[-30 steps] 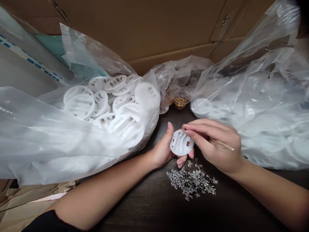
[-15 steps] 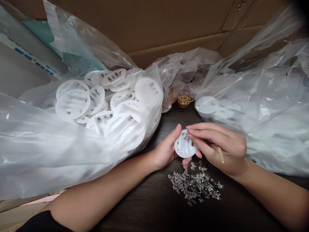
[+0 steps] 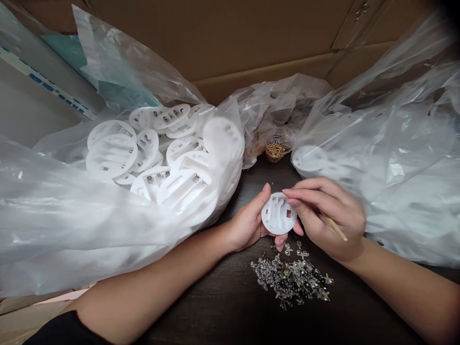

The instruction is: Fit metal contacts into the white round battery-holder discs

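My left hand (image 3: 253, 218) grips a round white plastic battery holder (image 3: 279, 225) by its left side and from beneath, its slotted face turned up. The fingertips of my right hand (image 3: 323, 211) are pinched together at the holder's upper right edge; anything small between them is hidden. A thin pale wooden stick (image 3: 337, 228) is held within the same hand, its end poking out past the palm. Just below the hands lies a pile of small metal battery contacts and springs (image 3: 291, 278) on the dark table (image 3: 201, 297).
At left an open clear plastic bag (image 3: 72, 225) holds many similar white discs (image 3: 112, 155). Another bag (image 3: 406, 191) with white parts stands at right. A small clear cup (image 3: 276, 146) of gold-coloured metal pieces sits behind the hands, before a cardboard wall (image 3: 251, 38).
My right fingertips have drawn back to the right from the holder's face, uncovering its slots and square hole. The wooden stick has swung to a slanted angle.
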